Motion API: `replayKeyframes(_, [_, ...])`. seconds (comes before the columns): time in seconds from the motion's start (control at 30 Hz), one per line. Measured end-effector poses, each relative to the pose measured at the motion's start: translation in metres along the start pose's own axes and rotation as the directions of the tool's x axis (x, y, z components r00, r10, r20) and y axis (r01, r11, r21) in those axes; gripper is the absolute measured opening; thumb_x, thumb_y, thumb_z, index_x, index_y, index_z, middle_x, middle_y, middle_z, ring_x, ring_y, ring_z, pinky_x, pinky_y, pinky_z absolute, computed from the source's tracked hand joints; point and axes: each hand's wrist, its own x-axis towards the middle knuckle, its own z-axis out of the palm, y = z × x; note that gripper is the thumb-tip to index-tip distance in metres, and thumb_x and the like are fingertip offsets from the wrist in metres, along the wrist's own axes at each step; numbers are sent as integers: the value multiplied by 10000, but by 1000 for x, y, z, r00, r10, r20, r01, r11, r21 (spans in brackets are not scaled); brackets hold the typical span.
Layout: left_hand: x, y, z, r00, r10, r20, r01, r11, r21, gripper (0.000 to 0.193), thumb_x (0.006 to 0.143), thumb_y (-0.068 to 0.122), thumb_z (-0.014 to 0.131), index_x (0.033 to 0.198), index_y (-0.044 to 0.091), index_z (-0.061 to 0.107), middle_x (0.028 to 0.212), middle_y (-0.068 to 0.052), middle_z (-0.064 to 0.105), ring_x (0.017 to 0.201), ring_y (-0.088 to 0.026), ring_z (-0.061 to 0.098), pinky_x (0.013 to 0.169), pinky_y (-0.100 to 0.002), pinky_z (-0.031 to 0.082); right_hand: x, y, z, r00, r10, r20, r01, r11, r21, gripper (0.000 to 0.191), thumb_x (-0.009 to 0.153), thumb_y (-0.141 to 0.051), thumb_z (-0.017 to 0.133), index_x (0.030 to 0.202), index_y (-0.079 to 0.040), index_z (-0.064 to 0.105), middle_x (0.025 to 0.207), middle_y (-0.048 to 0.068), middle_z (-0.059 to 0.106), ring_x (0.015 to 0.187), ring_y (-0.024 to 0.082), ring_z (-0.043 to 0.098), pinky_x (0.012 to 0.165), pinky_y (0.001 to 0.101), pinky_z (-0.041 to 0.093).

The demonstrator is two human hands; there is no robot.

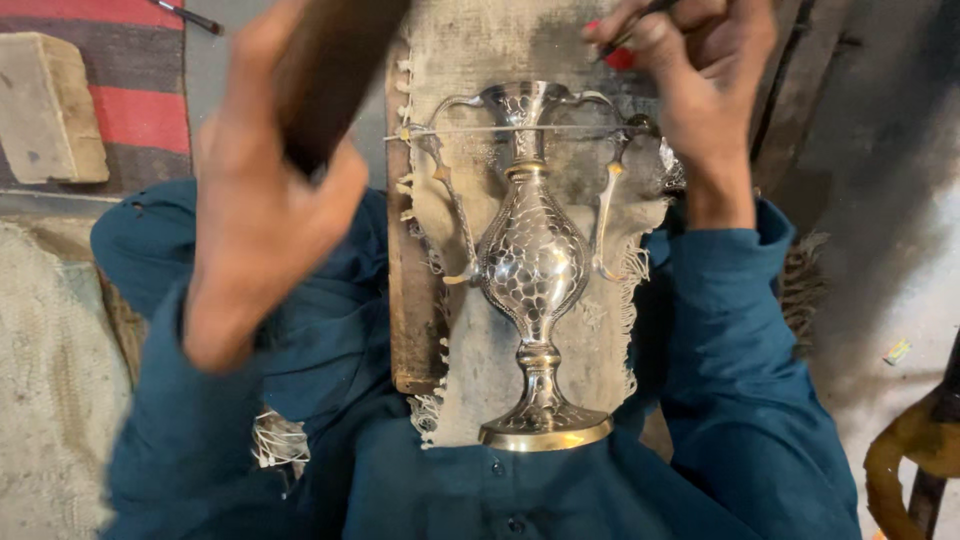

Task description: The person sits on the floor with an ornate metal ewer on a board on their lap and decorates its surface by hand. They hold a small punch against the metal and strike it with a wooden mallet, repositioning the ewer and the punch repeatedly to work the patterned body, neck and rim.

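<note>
Two bare hands work above a silver vase (533,265) that lies flat on a frayed cloth (470,60) over a wooden board (408,300), its gold-rimmed foot toward the person and its mouth pointing away. The vase has a hammered, scale-like body, a brass collar at the neck and two thin curved handles; a wire (500,130) crosses its neck. Left of the vase, the left hand (260,215) is raised and blurred, fingers wrapped tight around a dark wooden handle (330,70). Beyond the vase's mouth and to its right, the right hand (700,70) pinches a thin dark tool (640,22) between closed fingertips, a small red piece (620,58) showing beneath them. Both forearms wear teal sleeves (740,330). Far left of the vase sit a pale stone block (50,110) on a red and dark striped mat (130,100). A small yellow scrap (897,351), perhaps a wrapper, lies on the grey floor well right of the vase.
</note>
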Motion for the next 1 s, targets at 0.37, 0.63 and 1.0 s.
replayKeyframes(0.37, [-66,-20,61,963,-252,-90,92,628,-773,628,1028,-68,587,1584,12,304,1009,-67,583,919,-143,605,968,-334,556,41,-38,26,919,275,283,-170,923,-345,81,1105,-7,707,1112,35,639,1104,101,722,1067,200,734,927,334,630])
replayKeyframes(0.63, [-76,-34,54,952,-304,-27,189,656,-731,643,1010,-59,612,1545,47,273,1038,-53,602,901,-112,585,841,-268,528,56,-46,44,869,394,299,-203,836,-510,150,1086,-102,725,1190,-2,685,1063,74,746,944,160,732,829,303,606])
replayKeyframes(1.0, [-32,-79,36,973,-221,58,227,967,-116,670,962,15,674,1553,136,381,1249,-282,686,1039,-494,691,856,-509,542,53,-48,41,886,309,345,-36,788,-614,119,1129,-118,754,1137,-6,717,1015,92,754,984,194,744,845,344,607])
